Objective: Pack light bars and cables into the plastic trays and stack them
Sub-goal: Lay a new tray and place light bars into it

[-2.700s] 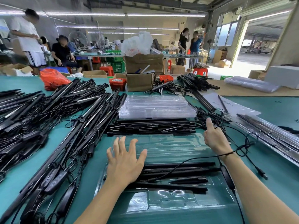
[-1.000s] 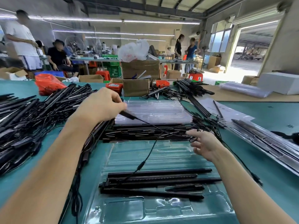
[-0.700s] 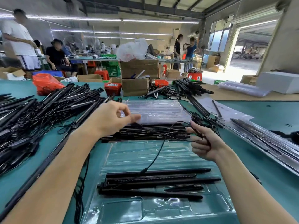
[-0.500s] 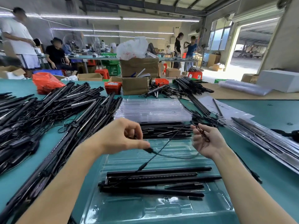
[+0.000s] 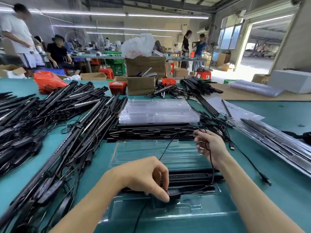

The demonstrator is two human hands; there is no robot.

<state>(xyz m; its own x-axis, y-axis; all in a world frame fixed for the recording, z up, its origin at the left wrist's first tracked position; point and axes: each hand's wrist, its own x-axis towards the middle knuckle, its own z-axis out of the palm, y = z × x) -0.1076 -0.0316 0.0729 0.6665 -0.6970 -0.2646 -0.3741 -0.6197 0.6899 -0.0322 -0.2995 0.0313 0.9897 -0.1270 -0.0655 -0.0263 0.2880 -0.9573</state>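
Clear plastic tray [image 5: 168, 152], on the green bench [image 5: 277, 165] directly before the person. Light bars [image 5: 193, 176] lie in it, long axis left to right; their left ends are hidden behind the left hand [image 5: 144, 175]. That hand's grip pinches a small black controller [image 5: 174, 193] at the tray's near compartment. The right hand [image 5: 210, 147] curls round a thin black cable [image 5: 212, 167], which trails down to the bars. Stack of empty trays [image 5: 158, 111] beyond; its near edge is blurred.
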